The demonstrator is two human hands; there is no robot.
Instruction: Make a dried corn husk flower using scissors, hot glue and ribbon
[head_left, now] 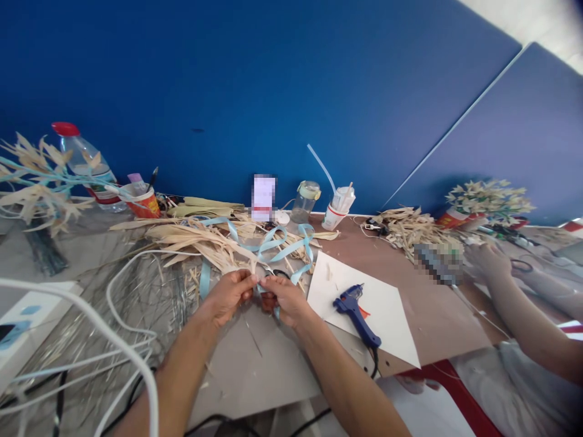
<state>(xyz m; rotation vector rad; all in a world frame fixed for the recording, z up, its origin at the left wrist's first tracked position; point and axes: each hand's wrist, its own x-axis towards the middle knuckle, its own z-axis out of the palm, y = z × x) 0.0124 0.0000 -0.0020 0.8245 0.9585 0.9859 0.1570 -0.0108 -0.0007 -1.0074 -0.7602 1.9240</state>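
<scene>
My left hand (232,294) and my right hand (285,297) meet above the table, fingertips pinched close together. Between the left fingers a pale dried husk piece (253,264) pokes up, mostly hidden. A light blue ribbon (277,312) shows under my right hand, which is closed on it. Just below the hands is a thin wire (253,337); whether it is held I cannot tell. Scissors with black handles (281,274) lie right behind the right hand. Beyond them spreads a heap of dried husk strips (195,240) with loops of blue ribbon (262,243).
On white card (385,303) at right lies a blue glue gun (359,315). Loose wires (150,285) and white cables (122,273) cover the left. Cups, a jar (305,200) and a phone (263,197) line the blue partition. Another person's arm (523,309) reaches in at right.
</scene>
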